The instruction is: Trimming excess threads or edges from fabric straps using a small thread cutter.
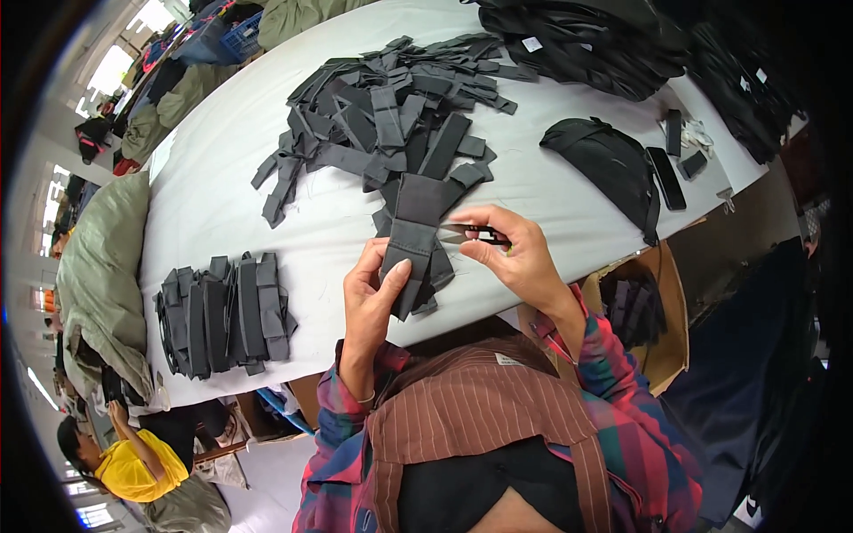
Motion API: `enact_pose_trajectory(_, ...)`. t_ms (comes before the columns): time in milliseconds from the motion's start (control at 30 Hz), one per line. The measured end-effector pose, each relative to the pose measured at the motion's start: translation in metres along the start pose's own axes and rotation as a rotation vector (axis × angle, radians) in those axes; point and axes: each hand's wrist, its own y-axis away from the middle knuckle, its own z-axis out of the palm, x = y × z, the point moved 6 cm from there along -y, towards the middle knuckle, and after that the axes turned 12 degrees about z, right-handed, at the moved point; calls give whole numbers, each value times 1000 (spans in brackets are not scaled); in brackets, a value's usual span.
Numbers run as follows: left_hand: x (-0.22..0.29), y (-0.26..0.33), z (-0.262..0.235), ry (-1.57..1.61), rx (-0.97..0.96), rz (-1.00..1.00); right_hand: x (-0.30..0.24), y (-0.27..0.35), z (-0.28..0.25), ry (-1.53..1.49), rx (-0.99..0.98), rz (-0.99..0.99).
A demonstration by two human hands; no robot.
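Observation:
My left hand [366, 289] is closed on a dark grey stitched fabric strap [416, 222], thumb on top near its lower end. The strap stands tilted above the table's near edge, with more grey pieces just under and behind it. In my right hand [531, 266] is a pair of black-handled thread snips [484, 234]. Their metal blades point left and meet the strap's right edge; whether they are cutting a thread is too small to tell. Beyond my hands spreads a loose heap of similar grey fabric straps [355, 129].
On the white table [311, 258], a neat row of grey straps [222, 315] lies at left. At right are a black curved pouch [604, 164], a phone [666, 178] and black bags [586, 53]. A cardboard box [673, 302] stands below the edge. A person in yellow [142, 466] sits at far left.

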Motion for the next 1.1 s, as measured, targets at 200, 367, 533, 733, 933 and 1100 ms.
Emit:
enact_pose_trajectory(200,4,5,3,15,14,6,-16,10,10,310,38,-189)
enact_pose_trajectory(367,11,9,0,-32,-37,45,-25,12,13,461,10,-278)
enact_pose_trajectory(533,16,17,-1,-3,-80,30,-26,16,19,469,-16,-338)
enact_pose_trajectory(733,22,29,-5,-50,-104,52,-32,26,25,496,0,-430)
enact_pose_trajectory(933,26,42,-7,64,-73,-61,-44,36,30,520,29,-535)
enact_pose_trajectory(1100,31,49,-11,4,-99,-25,-47,41,33,520,4,-545)
